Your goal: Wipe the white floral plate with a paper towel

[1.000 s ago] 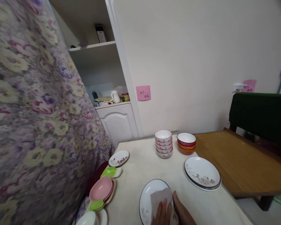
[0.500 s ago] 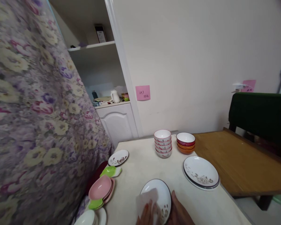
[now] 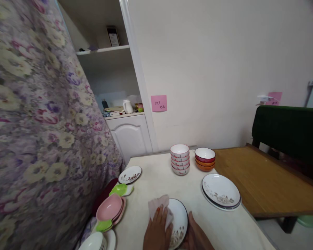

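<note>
A white plate (image 3: 178,218) with a dark rim and brown flower print is near the front of the table, tilted slightly. My right hand (image 3: 197,233) grips its right edge, thumb at the rim and the other fingers mostly hidden beneath. Pressed on the plate's left side is a thin white tissue (image 3: 158,204). My left hand (image 3: 158,229) lies over that tissue, its fingers pointing up and away from me, holding it against the plate's surface.
Flowered bowls (image 3: 180,159) and red and orange bowls (image 3: 205,159) are stacked at the back. Stacked plates (image 3: 221,189) lie right. Along the left edge sit a patterned plate (image 3: 130,174), a green leaf dish (image 3: 120,189), pink bowls (image 3: 109,207) and white bowls (image 3: 92,242).
My left hand has slid the tissue up and left across the plate, toward its upper left rim. The right hand keeps its grip on the plate's right edge.
</note>
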A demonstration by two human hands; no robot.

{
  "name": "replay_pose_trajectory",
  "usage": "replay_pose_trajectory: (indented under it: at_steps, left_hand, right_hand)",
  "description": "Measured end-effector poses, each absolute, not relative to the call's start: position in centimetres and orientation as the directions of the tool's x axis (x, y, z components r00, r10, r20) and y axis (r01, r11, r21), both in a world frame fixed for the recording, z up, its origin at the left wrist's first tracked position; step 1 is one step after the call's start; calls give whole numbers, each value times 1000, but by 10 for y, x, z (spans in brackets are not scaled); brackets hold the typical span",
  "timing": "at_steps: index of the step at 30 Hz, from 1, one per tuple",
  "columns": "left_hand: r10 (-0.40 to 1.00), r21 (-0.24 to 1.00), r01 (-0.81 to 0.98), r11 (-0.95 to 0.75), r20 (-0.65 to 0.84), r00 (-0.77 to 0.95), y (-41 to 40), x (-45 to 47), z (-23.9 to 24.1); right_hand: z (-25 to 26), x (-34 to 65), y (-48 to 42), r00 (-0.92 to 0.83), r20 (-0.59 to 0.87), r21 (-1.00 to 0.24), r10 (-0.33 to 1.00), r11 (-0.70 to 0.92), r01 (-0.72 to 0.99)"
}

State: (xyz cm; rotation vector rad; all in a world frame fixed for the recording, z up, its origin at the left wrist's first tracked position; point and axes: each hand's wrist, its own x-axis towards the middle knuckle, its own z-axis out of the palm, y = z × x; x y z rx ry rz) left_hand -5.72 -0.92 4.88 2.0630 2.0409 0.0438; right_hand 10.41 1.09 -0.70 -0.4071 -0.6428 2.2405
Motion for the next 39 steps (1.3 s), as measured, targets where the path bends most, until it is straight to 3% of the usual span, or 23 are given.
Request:
replay_pose_trajectory:
  at_steps: [3, 7, 12, 15, 21, 26, 32, 35, 39]
  left_hand:
    - [973, 174, 984, 42, -232, 0, -26, -58, 43]
    - [923, 216, 975, -51, -363, 128, -31, -30, 35]
    - [957, 396, 902, -174, -149, 250, -6, -11, 33]
    - [975, 363, 918, -160, -86, 205, 8, -24, 39]
    - [993, 232, 972, -24, -104, 49, -8, -60, 41]
    - [942, 291, 956, -28, -311, 123, -27, -36, 27]
    - [960, 392, 909, -142, -171, 223, -17, -9, 46]
    - [977, 364, 926, -103, -138, 163, -17, -28, 51]
    - [985, 314, 949, 5, -167, 50, -29, -54, 21]
  right_hand:
    - [0, 106, 7, -649, -65, -552, 758, -569, -609]
    - [9, 105, 2, -633, -81, -521, 770, -574, -631]
    - [10, 103, 3, -580, -105, -546, 808, -534, -646]
    - [4, 104, 7, -630, -83, -553, 772, -562, -615]
    - [-3, 104, 10, -647, -69, -540, 759, -574, -616]
    - [11, 105, 4, -598, -81, -550, 797, -536, -640]
    - [11, 105, 0, -573, -102, -539, 813, -529, -655]
    - [7, 105, 3, -640, -52, -520, 767, -568, -638]
    - [4, 104, 4, -651, -62, -525, 756, -580, -624]
